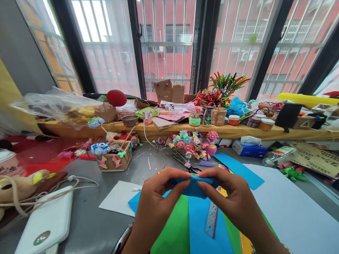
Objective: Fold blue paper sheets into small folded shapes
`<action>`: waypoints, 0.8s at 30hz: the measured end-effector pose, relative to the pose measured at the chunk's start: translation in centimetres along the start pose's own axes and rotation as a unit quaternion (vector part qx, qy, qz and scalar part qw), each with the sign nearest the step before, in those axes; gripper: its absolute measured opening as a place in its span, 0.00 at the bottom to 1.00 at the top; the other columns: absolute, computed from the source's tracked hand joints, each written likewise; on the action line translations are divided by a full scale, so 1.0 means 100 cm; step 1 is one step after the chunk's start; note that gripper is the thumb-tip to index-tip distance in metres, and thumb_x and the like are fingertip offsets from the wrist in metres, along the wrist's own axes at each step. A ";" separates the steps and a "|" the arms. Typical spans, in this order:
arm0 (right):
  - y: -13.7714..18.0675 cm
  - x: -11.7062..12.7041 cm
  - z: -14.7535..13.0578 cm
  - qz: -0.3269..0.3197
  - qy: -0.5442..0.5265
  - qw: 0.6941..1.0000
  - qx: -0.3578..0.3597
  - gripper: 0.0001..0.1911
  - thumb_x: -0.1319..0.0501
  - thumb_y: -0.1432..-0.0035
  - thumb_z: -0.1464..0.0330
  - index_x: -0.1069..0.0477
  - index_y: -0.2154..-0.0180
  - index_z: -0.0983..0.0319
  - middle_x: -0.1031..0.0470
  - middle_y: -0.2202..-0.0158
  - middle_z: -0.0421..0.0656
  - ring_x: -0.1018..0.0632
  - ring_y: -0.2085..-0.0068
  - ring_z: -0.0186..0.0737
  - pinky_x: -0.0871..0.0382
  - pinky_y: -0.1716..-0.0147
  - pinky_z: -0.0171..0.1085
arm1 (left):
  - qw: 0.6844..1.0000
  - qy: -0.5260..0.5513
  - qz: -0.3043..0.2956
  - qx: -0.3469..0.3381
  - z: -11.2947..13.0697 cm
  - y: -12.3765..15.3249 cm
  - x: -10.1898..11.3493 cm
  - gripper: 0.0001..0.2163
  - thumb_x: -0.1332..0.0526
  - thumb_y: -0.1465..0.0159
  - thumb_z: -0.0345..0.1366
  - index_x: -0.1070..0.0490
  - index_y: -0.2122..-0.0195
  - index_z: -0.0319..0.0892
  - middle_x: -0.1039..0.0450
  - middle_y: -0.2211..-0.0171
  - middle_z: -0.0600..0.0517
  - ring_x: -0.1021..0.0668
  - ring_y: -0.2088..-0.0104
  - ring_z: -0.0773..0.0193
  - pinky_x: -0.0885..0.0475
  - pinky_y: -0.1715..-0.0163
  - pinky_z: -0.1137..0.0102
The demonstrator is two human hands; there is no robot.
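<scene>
Between both hands, raised above the table, is a small folded piece of blue paper point(195, 190). My left hand point(162, 194) pinches its left side between thumb and fingers. On the right side, my right hand point(227, 192) grips the same paper, the two thumbs close together near its middle. Part of the paper is hidden behind the fingers. Below lie a blue sheet point(197, 229) and a green sheet point(169, 229). A patterned ruler point(212, 220) rests on the blue sheet, just under my right hand.
A white power bank point(47, 218) with a cable lies at left. A decorated cardboard box point(113, 160) and colourful craft flowers point(189, 143) stand further back. At right are a large white sheet point(296, 201), a blue tissue box point(250, 148) and a clear bottle point(279, 155).
</scene>
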State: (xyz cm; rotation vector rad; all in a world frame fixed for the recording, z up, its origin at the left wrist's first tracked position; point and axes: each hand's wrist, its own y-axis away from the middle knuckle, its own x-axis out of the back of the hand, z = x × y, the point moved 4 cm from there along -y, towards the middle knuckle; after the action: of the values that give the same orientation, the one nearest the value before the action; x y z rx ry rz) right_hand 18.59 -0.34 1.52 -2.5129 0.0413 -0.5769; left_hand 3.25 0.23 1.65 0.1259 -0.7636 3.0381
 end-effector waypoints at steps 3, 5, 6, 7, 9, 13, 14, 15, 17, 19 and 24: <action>0.000 -0.001 0.001 -0.016 -0.012 0.999 -0.026 0.05 0.40 0.50 0.68 0.28 0.68 0.61 0.24 0.71 0.41 0.24 0.69 0.37 0.29 0.73 0.32 | 1.000 -0.005 -0.004 0.007 0.000 0.000 0.000 0.06 0.39 0.47 0.27 0.25 0.74 0.45 0.26 0.76 0.57 0.26 0.73 0.69 0.31 0.74 0.80; -0.001 -0.001 0.001 -0.019 -0.017 0.999 -0.037 0.05 0.40 0.49 0.67 0.28 0.68 0.61 0.24 0.71 0.42 0.24 0.69 0.37 0.29 0.73 0.32 | 1.000 -0.006 -0.006 0.017 0.000 0.000 0.000 0.06 0.39 0.47 0.28 0.25 0.74 0.45 0.26 0.76 0.57 0.25 0.73 0.69 0.30 0.74 0.79; -0.001 -0.001 0.001 -0.019 -0.018 0.999 -0.039 0.06 0.40 0.49 0.67 0.27 0.68 0.61 0.24 0.71 0.42 0.24 0.69 0.38 0.29 0.73 0.33 | 1.000 -0.006 -0.006 0.024 -0.001 0.000 -0.001 0.05 0.39 0.47 0.28 0.25 0.74 0.45 0.26 0.76 0.57 0.25 0.73 0.68 0.30 0.74 0.79; -0.001 -0.001 0.001 -0.018 -0.020 0.999 -0.041 0.06 0.40 0.49 0.67 0.27 0.68 0.61 0.24 0.71 0.42 0.24 0.69 0.38 0.29 0.73 0.33 | 1.000 -0.006 -0.004 0.030 -0.001 0.000 -0.001 0.05 0.39 0.47 0.29 0.25 0.73 0.45 0.25 0.76 0.56 0.25 0.73 0.68 0.30 0.74 0.78; 0.000 -0.002 0.001 -0.015 -0.024 0.999 -0.043 0.06 0.40 0.49 0.67 0.27 0.69 0.61 0.23 0.71 0.42 0.24 0.69 0.38 0.29 0.73 0.33 | 0.999 -0.004 0.002 0.046 -0.003 0.000 -0.001 0.05 0.38 0.47 0.30 0.25 0.71 0.45 0.25 0.74 0.56 0.25 0.73 0.67 0.29 0.74 0.77; 0.000 -0.002 0.001 -0.016 -0.026 0.998 -0.052 0.05 0.40 0.49 0.67 0.27 0.69 0.60 0.23 0.70 0.41 0.24 0.69 0.37 0.29 0.72 0.32 | 0.998 0.010 0.002 0.068 -0.006 0.000 -0.001 0.04 0.38 0.48 0.29 0.26 0.71 0.44 0.24 0.73 0.56 0.24 0.72 0.67 0.29 0.74 0.78; 0.000 -0.002 0.001 -0.018 -0.025 0.998 -0.056 0.05 0.40 0.49 0.67 0.27 0.69 0.60 0.23 0.70 0.41 0.24 0.69 0.37 0.29 0.72 0.32 | 0.998 0.009 0.000 0.068 -0.006 0.000 -0.001 0.04 0.38 0.48 0.29 0.26 0.72 0.44 0.24 0.74 0.56 0.24 0.72 0.67 0.29 0.73 0.78; 0.000 -0.002 0.001 -0.020 -0.023 0.998 -0.060 0.05 0.40 0.49 0.67 0.27 0.69 0.61 0.23 0.70 0.41 0.24 0.69 0.38 0.29 0.72 0.32 | 0.998 0.008 -0.001 0.067 -0.006 0.000 0.000 0.03 0.38 0.48 0.29 0.26 0.72 0.44 0.25 0.74 0.56 0.24 0.72 0.67 0.29 0.73 0.78; 0.001 -0.002 0.002 -0.021 -0.017 0.998 -0.065 0.06 0.40 0.49 0.66 0.27 0.69 0.61 0.23 0.71 0.41 0.24 0.69 0.38 0.30 0.73 0.33 | 0.998 0.004 0.000 0.065 -0.006 0.000 0.000 0.03 0.38 0.48 0.29 0.26 0.73 0.44 0.25 0.74 0.57 0.24 0.72 0.67 0.29 0.73 0.79; 0.001 -0.002 0.003 -0.019 -0.014 0.998 -0.066 0.06 0.41 0.49 0.66 0.27 0.70 0.61 0.23 0.71 0.42 0.24 0.70 0.39 0.30 0.73 0.33 | 0.998 0.006 0.002 0.067 -0.006 0.000 0.001 0.04 0.37 0.49 0.29 0.26 0.73 0.44 0.25 0.75 0.57 0.24 0.72 0.68 0.29 0.73 0.79; 0.002 -0.004 0.005 -0.019 -0.016 0.997 -0.072 0.07 0.40 0.49 0.65 0.27 0.71 0.61 0.24 0.73 0.41 0.24 0.71 0.39 0.30 0.74 0.34 | 0.997 -0.001 -0.007 0.079 -0.007 -0.003 0.003 0.03 0.37 0.49 0.29 0.26 0.74 0.43 0.25 0.77 0.56 0.24 0.74 0.67 0.30 0.76 0.78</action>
State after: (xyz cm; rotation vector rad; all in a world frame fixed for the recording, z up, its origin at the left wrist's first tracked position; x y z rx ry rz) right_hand 18.49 -0.14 0.88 -2.6680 0.0228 -0.5673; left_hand 2.90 0.81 1.20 0.1358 -0.5207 3.0817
